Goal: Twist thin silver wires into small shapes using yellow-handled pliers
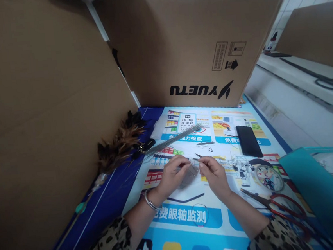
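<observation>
My left hand (174,175), with a silver bangle (152,202) at the wrist, is closed in a pinch over the middle of the printed mat (192,238). What it pinches is too small to make out. Facing it, my right hand (215,177) grips a dark, thin tool with pointed tips (198,156), which jut out leftward from the fingers. Between the two hands shows a clear, thin piece (192,170), blurred. Beyond them lies a bundle of thin grey wires (175,137). Nearer me a thin loop (200,215) rests on the mat.
Red-handled scissors (283,206), a round clear dish (268,178) and a teal case (323,192) lie at right. A black phone (249,140) is farther back. Brown feathers (121,141) lie left. Cardboard panels (193,40) stand behind and at left.
</observation>
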`<state>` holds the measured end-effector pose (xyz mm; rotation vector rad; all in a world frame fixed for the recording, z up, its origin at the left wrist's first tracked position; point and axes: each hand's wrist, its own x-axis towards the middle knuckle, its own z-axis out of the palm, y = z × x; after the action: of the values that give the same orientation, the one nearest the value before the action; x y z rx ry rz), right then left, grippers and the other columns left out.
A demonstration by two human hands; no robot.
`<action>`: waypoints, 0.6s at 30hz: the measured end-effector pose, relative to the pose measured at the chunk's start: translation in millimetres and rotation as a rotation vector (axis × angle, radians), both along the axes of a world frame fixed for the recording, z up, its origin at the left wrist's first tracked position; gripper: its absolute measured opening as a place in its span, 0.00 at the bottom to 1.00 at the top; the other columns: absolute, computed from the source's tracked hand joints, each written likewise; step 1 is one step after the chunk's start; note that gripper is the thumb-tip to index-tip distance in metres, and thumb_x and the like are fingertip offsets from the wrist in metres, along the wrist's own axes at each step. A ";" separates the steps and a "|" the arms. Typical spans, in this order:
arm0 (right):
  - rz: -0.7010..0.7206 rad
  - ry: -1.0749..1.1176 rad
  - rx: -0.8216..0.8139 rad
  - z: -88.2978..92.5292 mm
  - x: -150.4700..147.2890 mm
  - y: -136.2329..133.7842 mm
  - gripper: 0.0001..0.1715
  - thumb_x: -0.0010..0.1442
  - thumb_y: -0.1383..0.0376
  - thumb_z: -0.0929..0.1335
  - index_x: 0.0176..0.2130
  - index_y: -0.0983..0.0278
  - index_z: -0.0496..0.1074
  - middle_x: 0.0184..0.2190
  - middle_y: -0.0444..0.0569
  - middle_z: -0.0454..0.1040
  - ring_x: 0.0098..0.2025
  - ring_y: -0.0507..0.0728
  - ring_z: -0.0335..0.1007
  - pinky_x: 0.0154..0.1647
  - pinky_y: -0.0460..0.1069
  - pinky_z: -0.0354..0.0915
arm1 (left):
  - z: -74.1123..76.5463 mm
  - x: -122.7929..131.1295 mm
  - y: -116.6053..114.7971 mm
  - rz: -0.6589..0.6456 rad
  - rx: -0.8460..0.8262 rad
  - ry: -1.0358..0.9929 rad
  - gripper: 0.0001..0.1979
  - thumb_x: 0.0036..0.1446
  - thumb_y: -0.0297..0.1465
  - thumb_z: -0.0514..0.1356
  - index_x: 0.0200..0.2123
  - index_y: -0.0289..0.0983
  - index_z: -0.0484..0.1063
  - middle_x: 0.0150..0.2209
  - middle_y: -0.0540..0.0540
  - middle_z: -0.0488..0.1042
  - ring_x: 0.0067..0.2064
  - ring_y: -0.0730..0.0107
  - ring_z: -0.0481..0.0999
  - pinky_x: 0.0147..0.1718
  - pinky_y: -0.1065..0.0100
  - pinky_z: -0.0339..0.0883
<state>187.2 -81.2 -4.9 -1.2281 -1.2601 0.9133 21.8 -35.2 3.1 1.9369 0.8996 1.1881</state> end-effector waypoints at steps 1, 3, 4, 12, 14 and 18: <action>-0.015 -0.033 0.025 0.0 0.3 0.9 0.09 0.59 0.62 0.64 0.41 0.60 0.69 0.30 0.45 0.68 0.31 0.52 0.65 0.31 0.47 0.64 | 0.2 -0.1 -0.2 -0.006 0.001 -0.002 0.03 0.56 0.26 0.57 0.32 0.36 0.71 0.31 0.46 0.70 0.36 0.69 0.70 0.37 0.67 0.64; -0.025 -0.113 0.086 0.7 0.8 2.6 0.11 0.59 0.64 0.64 0.43 0.60 0.70 0.35 0.47 0.68 0.36 0.54 0.66 0.35 0.48 0.64 | 0.2 -0.2 -0.4 -0.018 0.008 -0.008 0.03 0.55 0.26 0.57 0.32 0.36 0.71 0.32 0.46 0.71 0.37 0.68 0.70 0.37 0.67 0.64; -0.019 -0.150 0.113 1.0 1.1 3.4 0.12 0.59 0.65 0.64 0.43 0.59 0.71 0.36 0.48 0.68 0.37 0.54 0.66 0.36 0.48 0.64 | 0.1 -0.3 -0.5 -0.024 0.013 -0.012 0.03 0.55 0.26 0.57 0.32 0.36 0.71 0.32 0.46 0.71 0.37 0.68 0.70 0.38 0.66 0.64; 0.043 -0.225 0.123 -1.7 -0.1 6.1 0.10 0.58 0.68 0.64 0.38 0.59 0.73 0.37 0.49 0.68 0.39 0.56 0.66 0.34 0.48 0.64 | 1.1 -0.1 -1.0 -0.026 -0.021 0.000 0.04 0.56 0.27 0.56 0.32 0.36 0.70 0.32 0.45 0.70 0.37 0.68 0.69 0.38 0.66 0.64; 0.056 -0.219 0.098 -1.8 -0.7 5.7 0.09 0.57 0.68 0.64 0.36 0.60 0.73 0.35 0.48 0.68 0.36 0.55 0.66 0.33 0.48 0.63 | 1.9 -0.1 -1.4 -0.020 -0.036 0.002 0.04 0.57 0.28 0.56 0.31 0.36 0.70 0.32 0.45 0.70 0.37 0.68 0.69 0.38 0.66 0.64; 0.091 -0.173 0.018 -2.3 -1.7 4.6 0.07 0.57 0.67 0.64 0.36 0.61 0.72 0.32 0.46 0.70 0.33 0.54 0.65 0.32 0.47 0.62 | 2.9 0.1 -1.5 -0.005 -0.092 0.004 0.04 0.56 0.27 0.56 0.31 0.36 0.70 0.32 0.46 0.70 0.35 0.69 0.69 0.36 0.67 0.64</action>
<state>185.4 -76.6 -7.2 -1.2655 -1.4683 0.8730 21.9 -36.7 6.0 1.8669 0.9351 1.1211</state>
